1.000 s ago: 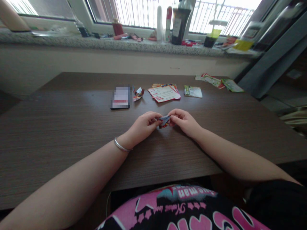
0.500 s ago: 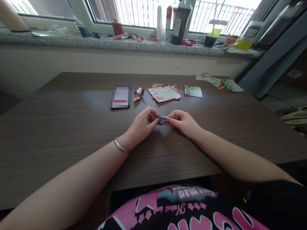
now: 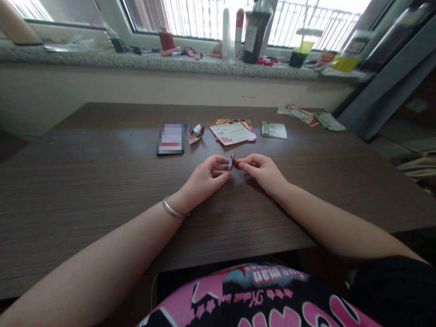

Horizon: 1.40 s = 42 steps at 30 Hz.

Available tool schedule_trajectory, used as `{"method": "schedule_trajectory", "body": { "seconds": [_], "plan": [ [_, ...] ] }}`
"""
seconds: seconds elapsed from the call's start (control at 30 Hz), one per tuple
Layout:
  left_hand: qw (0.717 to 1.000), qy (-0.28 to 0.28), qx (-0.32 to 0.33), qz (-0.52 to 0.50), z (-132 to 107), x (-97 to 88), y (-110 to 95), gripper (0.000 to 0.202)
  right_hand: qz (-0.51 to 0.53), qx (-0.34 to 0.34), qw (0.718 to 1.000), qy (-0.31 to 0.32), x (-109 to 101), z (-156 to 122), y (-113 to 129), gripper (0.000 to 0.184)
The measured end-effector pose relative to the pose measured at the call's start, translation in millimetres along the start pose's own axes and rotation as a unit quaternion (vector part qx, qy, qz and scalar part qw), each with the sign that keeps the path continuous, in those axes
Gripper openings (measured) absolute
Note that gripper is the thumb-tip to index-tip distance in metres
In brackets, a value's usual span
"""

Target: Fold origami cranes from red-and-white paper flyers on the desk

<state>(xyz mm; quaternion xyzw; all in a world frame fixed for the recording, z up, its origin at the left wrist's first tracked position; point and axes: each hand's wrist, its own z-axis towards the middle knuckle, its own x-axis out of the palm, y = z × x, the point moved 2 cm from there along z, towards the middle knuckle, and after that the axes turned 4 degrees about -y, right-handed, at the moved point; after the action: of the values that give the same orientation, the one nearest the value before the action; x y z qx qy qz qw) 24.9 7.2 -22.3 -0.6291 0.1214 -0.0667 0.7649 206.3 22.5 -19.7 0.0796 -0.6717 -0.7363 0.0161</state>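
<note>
A small folded piece of printed paper point(image 3: 231, 162), pale on one side and reddish brown on the other, is held just above the table between my two hands. My right hand point(image 3: 265, 171) pinches its reddish end between thumb and fingers. My left hand point(image 3: 211, 174), with a silver bangle at the wrist, has thumb and fingertips against its pale side. Just beyond my hands lies a similar folded or crumpled printed piece point(image 3: 196, 134), coloured red, brown and white. Beside that sits a stack of printed cards point(image 3: 233, 132) with red edges.
A phone-like flat item point(image 3: 170, 139), its face blurred out, lies on the brown table point(image 3: 102, 181). Right of the stack are a green-and-white card pile point(image 3: 274, 130) and several printed strips point(image 3: 302, 114). Bottles and small items line the stone windowsill point(image 3: 143, 60).
The folded paper has turned from lying flat between my fingers to standing upright, with its reddish end now showing. My left fingers have loosened and straightened somewhat.
</note>
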Motion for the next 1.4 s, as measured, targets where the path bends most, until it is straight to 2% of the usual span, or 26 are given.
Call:
{"method": "schedule_trajectory", "body": {
  "seconds": [0.2,0.37,0.5,0.67,0.83,1.0,1.17,1.3,1.4],
  "plan": [
    [0.999,-0.012,0.006,0.049,-1.1,-0.9,-1.8,0.028,0.007,-0.015,1.0,0.02,2.5,-0.1,0.3,0.026],
    [0.986,-0.029,0.016,0.164,-3.6,-3.2,-10.0,0.024,-0.017,-0.026,0.999,0.02,3.4,-1.2,1.1,0.026],
    [0.978,-0.045,0.013,0.203,-3.4,-4.6,-15.8,0.022,-0.028,-0.02,0.999,0.024,3.5,-2.2,1.6,0.025],
    [0.986,-0.053,-0.008,0.157,-0.7,-5.0,-17.9,0.022,-0.01,-0.006,0.999,0.031,3.9,-1.9,1.3,0.026],
    [0.99,-0.07,-0.033,0.12,0.6,-7.0,-11.1,0.021,-0.005,0.018,0.999,0.034,3.5,-1.3,-0.6,0.026],
    [0.993,-0.097,-0.068,0.026,1.4,-9.6,-1.4,0.028,0.017,0.032,0.999,0.016,1.7,-0.5,-1.2,0.028],
    [0.99,-0.106,-0.088,-0.037,1.0,-9.8,-1.4,0.029,0.024,0.049,0.998,-0.003,0.3,-0.2,0.1,0.029],
    [0.991,-0.096,-0.082,-0.045,0.7,-10.6,-2.2,0.028,0.035,0.066,0.997,-0.006,0.4,0.1,-0.7,0.03],
    [0.995,-0.078,-0.061,0.012,0.8,-10.7,-3.4,0.027,0.024,0.06,0.998,-0.007,1.4,0.9,-1.9,0.028]
  ]
}}
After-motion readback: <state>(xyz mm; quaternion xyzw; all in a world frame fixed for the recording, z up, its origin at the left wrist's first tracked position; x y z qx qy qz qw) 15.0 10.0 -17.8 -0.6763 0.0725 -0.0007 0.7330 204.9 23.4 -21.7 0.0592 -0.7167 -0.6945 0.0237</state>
